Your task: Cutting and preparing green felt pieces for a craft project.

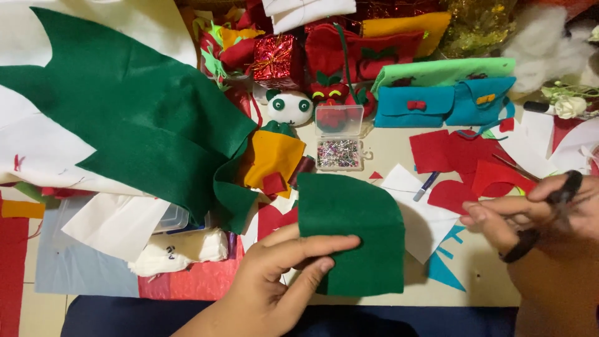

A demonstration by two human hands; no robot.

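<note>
My left hand (274, 274) pinches the lower left edge of a cut piece of dark green felt (359, 231), flat-sided with a rounded right top, holding it above the table. My right hand (549, 215) is at the right edge, its fingers through the black handles of a pair of scissors (549, 212). The scissor blades point left over red felt scraps (455, 162). The two hands are apart, with white paper (424, 218) between them.
A large dark green felt sheet (137, 118) lies at the left over white fabric. A clear box of pins (339, 153), a panda plush (290, 107), teal felt pouches (443, 103), a blue pen (426, 186) and stuffing crowd the back.
</note>
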